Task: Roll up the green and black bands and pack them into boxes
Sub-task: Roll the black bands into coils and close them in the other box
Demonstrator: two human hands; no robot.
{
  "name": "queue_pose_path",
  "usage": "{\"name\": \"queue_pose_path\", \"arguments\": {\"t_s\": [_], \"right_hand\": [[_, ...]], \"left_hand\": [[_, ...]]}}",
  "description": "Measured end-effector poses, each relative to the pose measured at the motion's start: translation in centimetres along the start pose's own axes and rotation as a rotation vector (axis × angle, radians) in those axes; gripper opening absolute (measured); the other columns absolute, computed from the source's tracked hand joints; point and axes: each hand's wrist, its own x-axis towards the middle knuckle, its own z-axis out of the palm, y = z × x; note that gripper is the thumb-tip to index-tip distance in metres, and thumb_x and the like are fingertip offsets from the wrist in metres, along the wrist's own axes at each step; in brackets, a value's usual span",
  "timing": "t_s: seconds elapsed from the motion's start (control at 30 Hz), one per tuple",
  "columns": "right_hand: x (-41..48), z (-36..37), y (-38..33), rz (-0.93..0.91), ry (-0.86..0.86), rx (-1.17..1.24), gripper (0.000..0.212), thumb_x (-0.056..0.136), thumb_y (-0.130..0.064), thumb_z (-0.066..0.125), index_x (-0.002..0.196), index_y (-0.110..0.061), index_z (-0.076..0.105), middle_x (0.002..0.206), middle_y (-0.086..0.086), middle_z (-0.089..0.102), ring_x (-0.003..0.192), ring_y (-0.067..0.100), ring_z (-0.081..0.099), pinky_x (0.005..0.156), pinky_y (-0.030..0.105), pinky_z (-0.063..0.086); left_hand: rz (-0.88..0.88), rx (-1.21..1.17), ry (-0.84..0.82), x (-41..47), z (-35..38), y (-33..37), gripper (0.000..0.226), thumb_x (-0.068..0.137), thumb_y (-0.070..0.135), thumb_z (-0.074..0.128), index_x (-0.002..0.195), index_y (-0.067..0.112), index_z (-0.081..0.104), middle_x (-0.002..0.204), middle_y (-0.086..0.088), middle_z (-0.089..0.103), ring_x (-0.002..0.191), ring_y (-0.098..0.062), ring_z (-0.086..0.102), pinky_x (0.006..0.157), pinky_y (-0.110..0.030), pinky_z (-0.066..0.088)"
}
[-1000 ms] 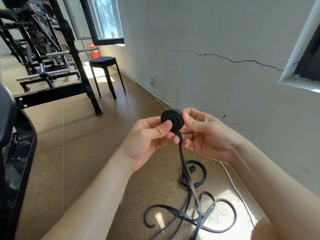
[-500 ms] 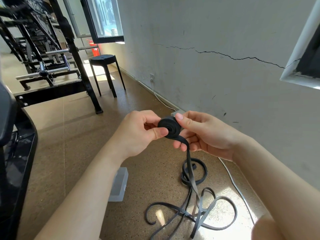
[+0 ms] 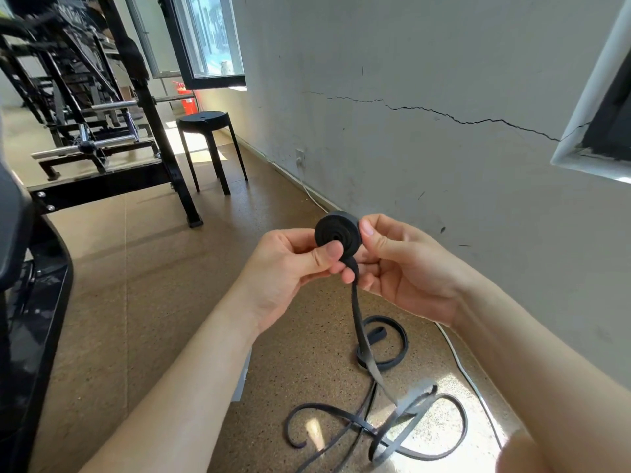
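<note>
A black band is partly wound into a tight roll (image 3: 336, 233) held up in front of me. My left hand (image 3: 290, 268) pinches the roll, its thumb pressed on the roll's flat face. My right hand (image 3: 403, 264) grips the roll's right edge with thumb and fingers. From the roll the loose tail of the black band (image 3: 362, 339) hangs down to the floor, where it lies in curls and loops (image 3: 409, 435). A clear box (image 3: 240, 380) shows partly on the floor behind my left forearm. No green band is in view.
A white cable (image 3: 461, 363) runs along the foot of the cracked wall (image 3: 444, 148) on the right. A black stool (image 3: 208, 145) stands farther back. Black gym frames (image 3: 102, 114) fill the left and back, and a dark machine edge (image 3: 30, 302) is close at left.
Both hands have turned the roll, which has grown slightly and risen a little. The hanging tail has been drawn up, and the floor loops have shifted.
</note>
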Motion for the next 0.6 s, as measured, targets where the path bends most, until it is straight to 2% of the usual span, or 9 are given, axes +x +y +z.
{"name": "queue_pose_path", "arguments": {"t_s": [0.07, 0.17, 0.23, 0.3, 0.37, 0.43, 0.5, 0.6], "right_hand": [[0.0, -0.2, 0.0, 0.016, -0.011, -0.026, 0.031, 0.082, -0.031, 0.066, 0.100, -0.016, 0.045, 0.085, 0.023, 0.067, 0.067, 0.023, 0.062, 0.055, 0.022, 0.047], [0.0, -0.5, -0.2, 0.055, -0.051, -0.101, 0.042, 0.081, -0.037, 0.067, 0.112, -0.017, 0.046, 0.091, 0.024, 0.069, 0.072, 0.025, 0.066, 0.057, 0.024, 0.046], [-0.2, -0.5, -0.5, 0.091, -0.057, -0.189, 0.048, 0.084, -0.042, 0.063, 0.118, -0.012, 0.048, 0.092, 0.025, 0.070, 0.072, 0.025, 0.065, 0.057, 0.025, 0.046], [-0.3, -0.5, -0.5, 0.128, -0.044, -0.294, 0.063, 0.083, -0.052, 0.058, 0.123, -0.004, 0.045, 0.088, 0.023, 0.071, 0.069, 0.024, 0.064, 0.056, 0.024, 0.045], [-0.3, -0.3, -0.3, 0.140, -0.025, -0.387, 0.069, 0.082, -0.054, 0.057, 0.124, -0.001, 0.043, 0.081, 0.017, 0.071, 0.066, 0.021, 0.062, 0.054, 0.022, 0.044], [-0.2, 0.0, 0.0, 0.139, -0.007, -0.412, 0.062, 0.083, -0.050, 0.059, 0.119, -0.002, 0.044, 0.077, 0.016, 0.071, 0.064, 0.019, 0.061, 0.053, 0.021, 0.042], [-0.2, 0.1, 0.1, 0.141, -0.005, -0.378, 0.046, 0.083, -0.045, 0.062, 0.108, -0.011, 0.044, 0.077, 0.018, 0.070, 0.063, 0.020, 0.062, 0.053, 0.022, 0.042], [-0.2, -0.1, -0.1, 0.138, 0.003, -0.275, 0.040, 0.080, -0.039, 0.064, 0.104, -0.018, 0.040, 0.082, 0.022, 0.069, 0.065, 0.022, 0.061, 0.056, 0.025, 0.042]], "left_hand": [[0.035, 0.135, 0.024, 0.0, -0.5, 0.1, 0.017, 0.073, 0.024, 0.070, 0.079, 0.009, 0.075, 0.072, -0.013, 0.069, 0.073, -0.022, 0.066, 0.080, -0.033, 0.054], [0.078, 0.326, 0.032, -0.1, -1.1, 0.4, 0.032, 0.069, 0.037, 0.075, 0.086, 0.010, 0.075, 0.079, -0.009, 0.073, 0.082, -0.023, 0.067, 0.085, -0.035, 0.052], [0.064, 0.456, 0.039, -0.1, -1.5, 0.7, 0.024, 0.070, 0.035, 0.075, 0.087, 0.017, 0.076, 0.083, -0.001, 0.074, 0.086, -0.021, 0.067, 0.081, -0.032, 0.052], [0.037, 0.597, 0.028, -0.1, -1.9, 1.0, 0.010, 0.073, 0.027, 0.076, 0.083, 0.026, 0.074, 0.077, 0.011, 0.071, 0.079, -0.009, 0.065, 0.073, -0.023, 0.046], [0.038, 0.717, -0.008, -0.1, -2.1, 1.0, 0.009, 0.076, 0.022, 0.076, 0.080, 0.029, 0.071, 0.071, 0.019, 0.066, 0.072, 0.000, 0.061, 0.068, -0.015, 0.041], [0.040, 0.784, -0.033, 0.0, -2.2, 1.0, 0.012, 0.078, 0.021, 0.076, 0.078, 0.031, 0.070, 0.070, 0.022, 0.063, 0.071, 0.001, 0.059, 0.065, -0.013, 0.040], [0.016, 0.782, -0.055, 0.0, -2.3, 0.9, 0.014, 0.079, 0.020, 0.075, 0.077, 0.033, 0.068, 0.070, 0.022, 0.064, 0.072, 0.002, 0.059, 0.068, -0.015, 0.041], [-0.021, 0.586, -0.039, -0.3, -2.1, 0.8, 0.007, 0.076, 0.023, 0.075, 0.081, 0.026, 0.073, 0.076, 0.011, 0.070, 0.078, -0.004, 0.063, 0.075, -0.022, 0.045]]}}
